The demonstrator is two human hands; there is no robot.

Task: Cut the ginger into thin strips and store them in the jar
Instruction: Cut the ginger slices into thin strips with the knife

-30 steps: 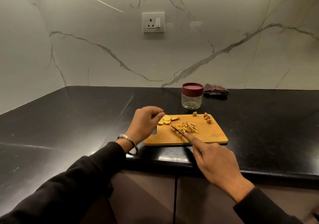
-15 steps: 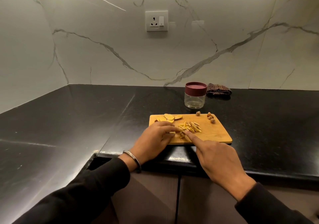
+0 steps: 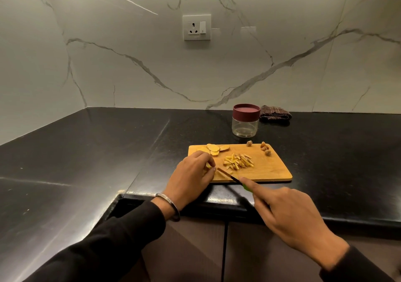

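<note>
A wooden cutting board (image 3: 269, 169) lies on the black counter. On it are a pile of thin ginger strips (image 3: 238, 162), a few ginger slices (image 3: 214, 148) at its back left, and small brown ginger trimmings (image 3: 265, 149) at its back right. My left hand (image 3: 191, 177) pinches a ginger slice (image 3: 208, 165) down on the board's front left. My right hand (image 3: 288, 214) grips a green-handled knife (image 3: 230, 177), index finger along its spine, blade tip beside the held slice. A clear jar with a maroon lid (image 3: 246, 120) stands closed behind the board.
A folded dark checked cloth (image 3: 275, 112) lies against the marble wall right of the jar. A wall socket (image 3: 196, 27) sits above. The counter's front edge (image 3: 217, 203) runs just before the board, with cabinet doors below.
My left hand left the slices at the board's back, came forward with one slice and now holds it at the front left. The knife drew back from the strip pile toward that slice.
</note>
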